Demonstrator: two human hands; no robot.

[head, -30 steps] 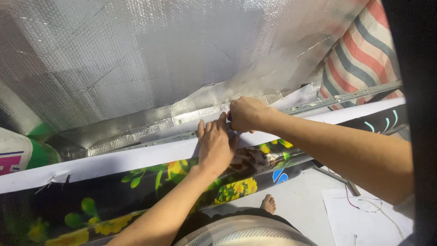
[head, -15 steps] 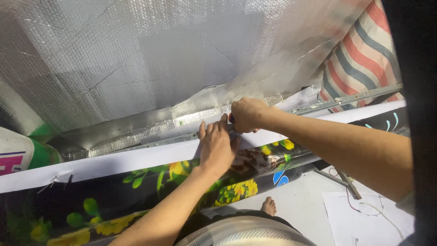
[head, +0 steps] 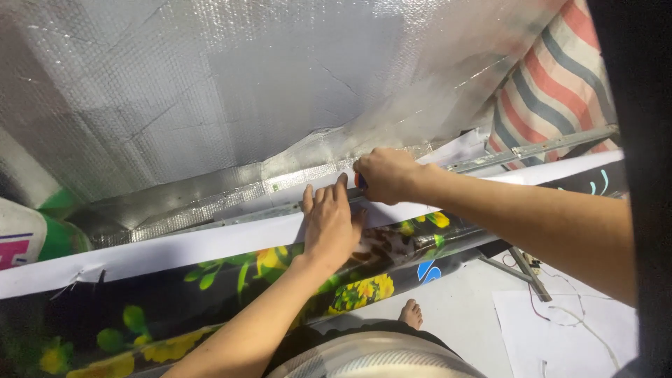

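Observation:
My left hand (head: 329,225) lies flat, fingers together, pressing on the white border strip (head: 210,241) of a dark flowered printed sheet (head: 175,294). Just to its right my right hand (head: 386,175) is a closed fist around a small tool with an orange and blue handle (head: 359,182), held against the edge where the silver bubble-foil sheet (head: 245,91) meets the white strip. The tool's tip is hidden by the fist. A thin metal bar (head: 532,150) runs along that edge to the right.
A red, blue and cream striped cloth (head: 560,84) hangs at the upper right. A green and white sack (head: 35,238) shows at the left edge. Below are a bare foot (head: 411,313), white paper with a thin wire (head: 567,322) and a metal rod (head: 521,264) on the floor.
My right hand has slid slightly to the right along the foil edge with the tool. My left hand stays pressed on the white strip.

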